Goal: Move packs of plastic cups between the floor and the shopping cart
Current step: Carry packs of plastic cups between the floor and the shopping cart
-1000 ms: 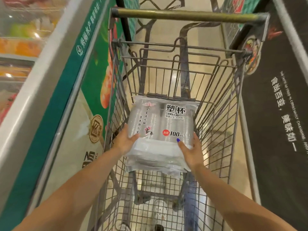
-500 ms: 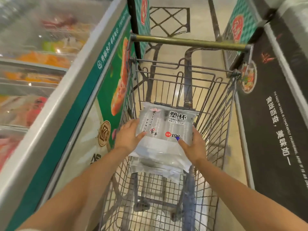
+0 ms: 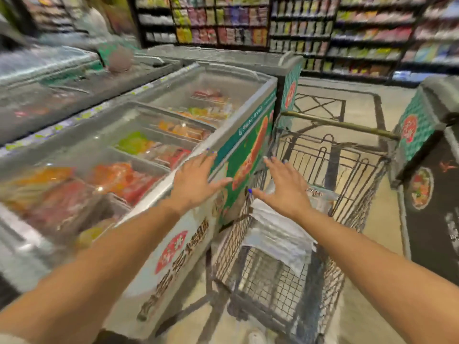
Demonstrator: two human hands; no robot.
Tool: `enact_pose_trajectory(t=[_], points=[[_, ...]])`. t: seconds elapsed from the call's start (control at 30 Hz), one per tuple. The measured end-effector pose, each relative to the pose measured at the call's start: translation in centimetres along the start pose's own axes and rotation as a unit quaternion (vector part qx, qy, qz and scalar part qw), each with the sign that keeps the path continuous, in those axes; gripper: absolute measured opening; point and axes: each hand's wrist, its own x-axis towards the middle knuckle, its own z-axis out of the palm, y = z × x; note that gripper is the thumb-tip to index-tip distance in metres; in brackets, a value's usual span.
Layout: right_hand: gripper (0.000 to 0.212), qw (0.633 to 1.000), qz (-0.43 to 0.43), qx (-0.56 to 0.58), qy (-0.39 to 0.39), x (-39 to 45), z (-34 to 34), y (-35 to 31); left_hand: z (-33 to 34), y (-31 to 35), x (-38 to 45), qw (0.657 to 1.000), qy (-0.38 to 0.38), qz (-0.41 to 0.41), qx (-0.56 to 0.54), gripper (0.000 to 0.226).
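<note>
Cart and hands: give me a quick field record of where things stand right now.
cart: beside the freezer, on its right
cup packs: lying in the cart basket
left hand: open, empty, in front of the freezer edge
right hand: open, empty, above the packs
image: motion-blurred

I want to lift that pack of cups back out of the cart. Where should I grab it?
Take the pack of cups by its two long sides, one hand on each, reaching down from above. It lies flat in the shopping cart, whose wire walls likely block any sideways approach.
</note>
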Motion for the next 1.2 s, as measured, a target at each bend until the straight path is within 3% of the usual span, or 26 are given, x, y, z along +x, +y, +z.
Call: enact_pose_trajectory(t=[0.2, 0.47, 0.63, 0.83, 0.9, 1.03, 1.2], points=[[0.095, 0.991, -0.132, -0.017, -0.023, -7.1, -1.7, -13.6, -9.7, -6.2, -15.7, 0.994, 0.047, -0.063, 0.07, 0.1], [0.097, 0.952, -0.301, 0.027, -0.044, -13.9, -2.6, -29.1, -19.3, -11.7, -33.8, 0.961, 0.07, -0.224, 0.146, 0.098], [0.096, 0.904, -0.413, 0.057, -0.092, -19.7, -1.7, -38.0, -22.6, -11.5, -46.4, 0.913, 0.103, -0.347, 0.188, 0.088], [0.097, 0.831, -0.533, 0.078, -0.143, -31.1, 0.9, -45.7, -24.0, -8.1, -64.1, 0.836, 0.086, -0.505, 0.198, 0.104], [0.095, 0.803, -0.561, 0.088, -0.178, -35.4, 1.9, -47.1, -23.4, -6.5, -70.0, 0.808, 0.059, -0.547, 0.211, 0.099], [0.09, 0.751, -0.616, 0.091, -0.219, -43.3, 3.5, -50.0, -22.1, -3.0, -80.3, 0.759, 0.059, -0.614, 0.206, 0.095], [0.091, 0.717, -0.651, 0.097, -0.23, -50.9, 5.3, -54.9, -22.5, -1.5, -90.0, 0.717, 0.07, -0.661, 0.208, 0.099]])
